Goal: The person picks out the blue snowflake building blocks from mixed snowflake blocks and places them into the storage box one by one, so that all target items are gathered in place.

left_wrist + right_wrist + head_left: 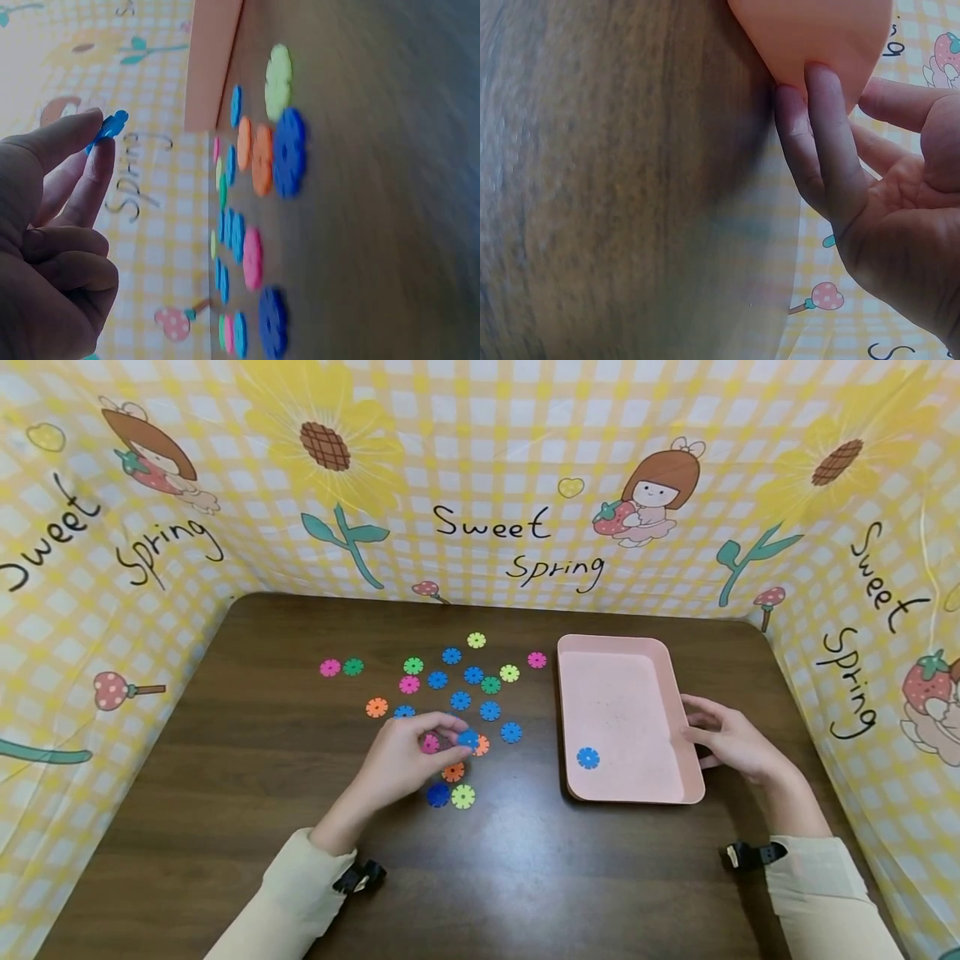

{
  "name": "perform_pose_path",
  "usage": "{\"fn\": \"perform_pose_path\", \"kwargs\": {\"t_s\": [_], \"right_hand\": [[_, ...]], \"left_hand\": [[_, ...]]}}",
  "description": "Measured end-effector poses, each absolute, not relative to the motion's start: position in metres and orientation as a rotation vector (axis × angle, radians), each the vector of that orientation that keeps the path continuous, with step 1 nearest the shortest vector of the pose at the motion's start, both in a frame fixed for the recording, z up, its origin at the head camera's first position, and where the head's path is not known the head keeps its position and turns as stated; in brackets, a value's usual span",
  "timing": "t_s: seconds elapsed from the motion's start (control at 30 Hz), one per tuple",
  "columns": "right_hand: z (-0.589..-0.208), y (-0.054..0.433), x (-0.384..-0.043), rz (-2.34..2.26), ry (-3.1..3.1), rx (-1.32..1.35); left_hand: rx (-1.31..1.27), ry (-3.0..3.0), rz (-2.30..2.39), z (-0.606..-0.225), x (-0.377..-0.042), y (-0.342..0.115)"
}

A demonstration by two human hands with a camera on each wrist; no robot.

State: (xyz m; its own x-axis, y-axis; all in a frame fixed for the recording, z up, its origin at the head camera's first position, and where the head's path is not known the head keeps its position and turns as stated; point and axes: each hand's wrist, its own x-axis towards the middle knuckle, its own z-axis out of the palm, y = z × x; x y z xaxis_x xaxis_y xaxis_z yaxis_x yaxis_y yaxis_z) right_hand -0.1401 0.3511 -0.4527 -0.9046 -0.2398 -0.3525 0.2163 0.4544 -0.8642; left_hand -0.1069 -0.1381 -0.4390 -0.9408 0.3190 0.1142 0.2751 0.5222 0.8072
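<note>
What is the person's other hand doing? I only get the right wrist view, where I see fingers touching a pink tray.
Observer: The left hand is pinching a blue disc.
Visitor: Nice! Is anything inside the tray?
Observer: Yes, another blue disc lies in it, toward the near left corner in the head view.
Visitor: And where are the rest?
Observer: The loose discs are scattered on the table, to the left of the tray in the head view.
</note>
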Motion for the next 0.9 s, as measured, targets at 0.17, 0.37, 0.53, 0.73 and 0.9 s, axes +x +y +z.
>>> {"fn": "perform_pose_path", "kwargs": {"t_s": [0.17,0.37,0.53,0.73,0.9], "right_hand": [[-0.453,0.352,-0.14,-1.447,2.273,-0.017],[-0.454,0.354,-0.141,-1.451,2.253,-0.019],[-0.454,0.354,-0.142,-1.452,2.256,-0.025],[-0.452,0.353,-0.142,-1.455,2.252,-0.02],[-0.453,0.354,-0.142,-1.459,2.248,-0.017]], "left_hand": [[0.618,2.691,1.432,-0.44,-0.118,-0.112],[0.672,2.599,1.497,-0.442,-0.132,-0.08],[0.661,2.548,1.509,-0.445,-0.143,-0.056],[0.676,2.488,1.512,-0.45,-0.154,-0.029],[0.683,2.47,1.5,-0.456,-0.163,-0.009]]}}
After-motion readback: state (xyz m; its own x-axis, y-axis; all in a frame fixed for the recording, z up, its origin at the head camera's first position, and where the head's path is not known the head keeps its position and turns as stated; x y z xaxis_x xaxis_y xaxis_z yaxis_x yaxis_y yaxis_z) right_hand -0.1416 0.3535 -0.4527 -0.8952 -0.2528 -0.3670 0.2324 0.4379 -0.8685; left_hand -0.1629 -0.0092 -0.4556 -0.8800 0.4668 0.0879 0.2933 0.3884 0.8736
